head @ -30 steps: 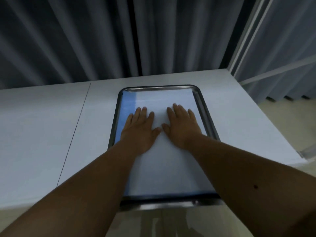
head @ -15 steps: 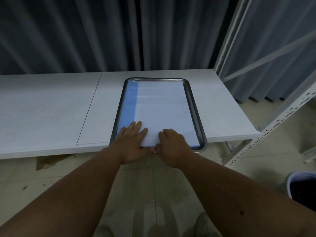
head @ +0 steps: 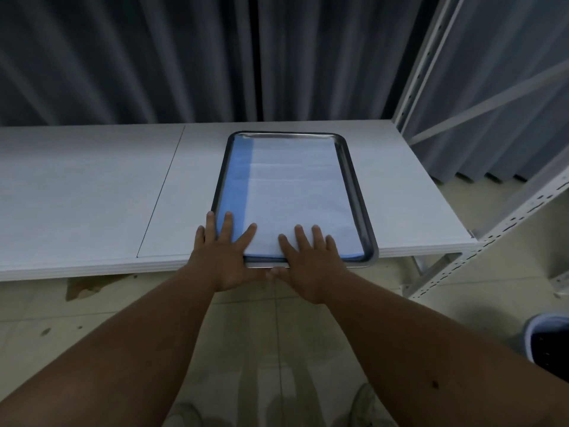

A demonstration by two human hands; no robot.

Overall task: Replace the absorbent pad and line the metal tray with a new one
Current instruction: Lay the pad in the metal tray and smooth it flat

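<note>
A rectangular metal tray lies on the white table, its near end at the table's front edge. Inside it a white absorbent pad lies flat, with a blue strip showing along its left side and near edge. My left hand rests flat with fingers spread on the tray's near left corner, two fingers over the rim. My right hand lies flat on the pad's near edge, fingers spread, thumb under the tray's front rim. Neither hand grips anything.
The white table has a seam left of the tray. A grey metal shelf frame stands at the right. Dark curtains hang behind. A dark bin sits on the tiled floor at lower right. My shoes show below.
Both hands slid from the pad's middle to its near edge, then moved apart, the left one to the near left corner. The camera pulled back from the table.
</note>
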